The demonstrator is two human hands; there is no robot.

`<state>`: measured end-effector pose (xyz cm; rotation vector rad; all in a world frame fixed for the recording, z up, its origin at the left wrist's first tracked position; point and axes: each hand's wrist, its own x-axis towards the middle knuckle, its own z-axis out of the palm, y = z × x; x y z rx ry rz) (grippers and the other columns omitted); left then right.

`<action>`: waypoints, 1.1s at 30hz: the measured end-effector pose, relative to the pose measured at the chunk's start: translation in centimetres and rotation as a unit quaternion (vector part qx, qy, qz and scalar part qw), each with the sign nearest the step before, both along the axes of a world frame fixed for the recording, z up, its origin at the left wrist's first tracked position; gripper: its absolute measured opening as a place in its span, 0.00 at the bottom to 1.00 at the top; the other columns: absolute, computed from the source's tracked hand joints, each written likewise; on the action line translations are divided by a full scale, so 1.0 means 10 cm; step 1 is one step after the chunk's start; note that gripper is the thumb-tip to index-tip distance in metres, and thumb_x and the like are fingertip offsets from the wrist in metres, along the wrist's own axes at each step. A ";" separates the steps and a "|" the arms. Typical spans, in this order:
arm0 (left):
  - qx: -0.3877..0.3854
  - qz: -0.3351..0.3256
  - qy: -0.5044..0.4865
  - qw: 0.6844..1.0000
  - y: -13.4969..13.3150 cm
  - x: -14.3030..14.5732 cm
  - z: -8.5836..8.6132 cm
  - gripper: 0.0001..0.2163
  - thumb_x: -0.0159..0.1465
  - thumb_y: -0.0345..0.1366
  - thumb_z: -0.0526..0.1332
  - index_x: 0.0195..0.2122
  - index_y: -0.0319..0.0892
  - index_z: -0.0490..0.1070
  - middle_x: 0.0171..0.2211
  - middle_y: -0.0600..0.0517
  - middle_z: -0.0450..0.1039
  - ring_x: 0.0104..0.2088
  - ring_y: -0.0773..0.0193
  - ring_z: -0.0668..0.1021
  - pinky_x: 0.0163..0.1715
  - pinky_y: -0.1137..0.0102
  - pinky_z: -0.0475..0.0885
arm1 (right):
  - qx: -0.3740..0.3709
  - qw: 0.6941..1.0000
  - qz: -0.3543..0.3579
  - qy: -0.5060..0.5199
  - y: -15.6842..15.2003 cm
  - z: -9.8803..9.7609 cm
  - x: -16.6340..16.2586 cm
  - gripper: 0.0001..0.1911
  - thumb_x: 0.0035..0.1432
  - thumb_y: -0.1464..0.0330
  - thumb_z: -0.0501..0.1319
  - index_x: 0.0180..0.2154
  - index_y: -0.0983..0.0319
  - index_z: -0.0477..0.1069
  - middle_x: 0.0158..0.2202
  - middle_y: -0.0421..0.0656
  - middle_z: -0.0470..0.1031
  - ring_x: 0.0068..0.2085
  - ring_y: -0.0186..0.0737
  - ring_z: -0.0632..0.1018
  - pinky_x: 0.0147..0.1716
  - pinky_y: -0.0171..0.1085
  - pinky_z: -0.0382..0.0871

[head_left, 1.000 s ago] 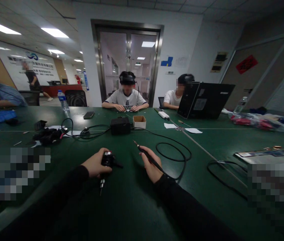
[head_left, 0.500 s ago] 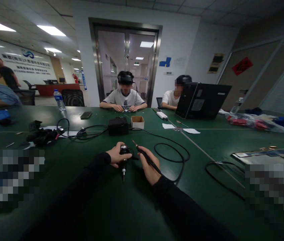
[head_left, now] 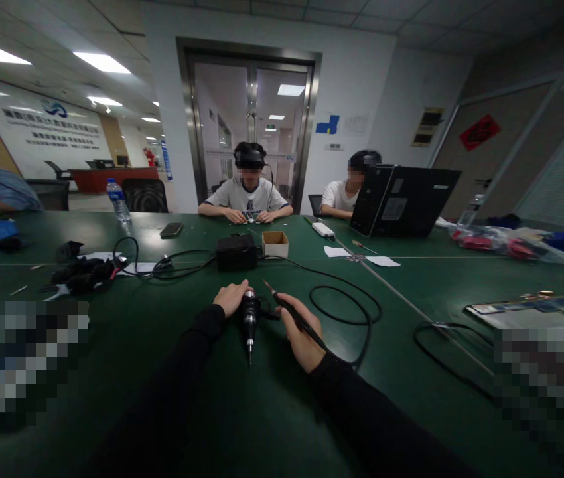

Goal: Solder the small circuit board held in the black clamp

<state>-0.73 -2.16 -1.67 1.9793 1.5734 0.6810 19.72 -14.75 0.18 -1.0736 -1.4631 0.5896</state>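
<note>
My left hand point(head_left: 231, 298) is closed round the top of a small black and silver plug-like part point(head_left: 249, 320), whose thin metal tip points toward me on the green table point(head_left: 242, 405). My right hand point(head_left: 300, 330) grips a slim black soldering iron point(head_left: 296, 316) like a pen, its fine tip raised and pointing up-left, just beside the part. A black cable point(head_left: 346, 312) runs from the iron in a loop to the right. Both sleeves are black.
A black box point(head_left: 235, 253) and a small cardboard box point(head_left: 275, 243) stand beyond my hands, with cables and dark clutter point(head_left: 85, 273) to the left. Two people sit at the far side; an open laptop point(head_left: 401, 201) stands at the right. Another cable point(head_left: 441, 345) lies right.
My left hand has carried the part rightward, from left of centre to just beside the iron's tip. The right hand has stayed nearly still.
</note>
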 end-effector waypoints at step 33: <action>0.029 -0.014 -0.361 0.932 -0.14 0.02 -0.04 0.14 0.57 0.38 0.63 0.44 0.41 0.70 0.34 0.49 0.80 0.38 0.57 0.80 0.48 0.61 0.73 | 0.054 0.993 0.051 -0.086 0.08 0.00 -0.16 0.14 0.61 0.70 0.58 0.47 0.59 0.77 0.44 0.44 0.82 0.45 0.43 0.82 0.49 0.43 0.75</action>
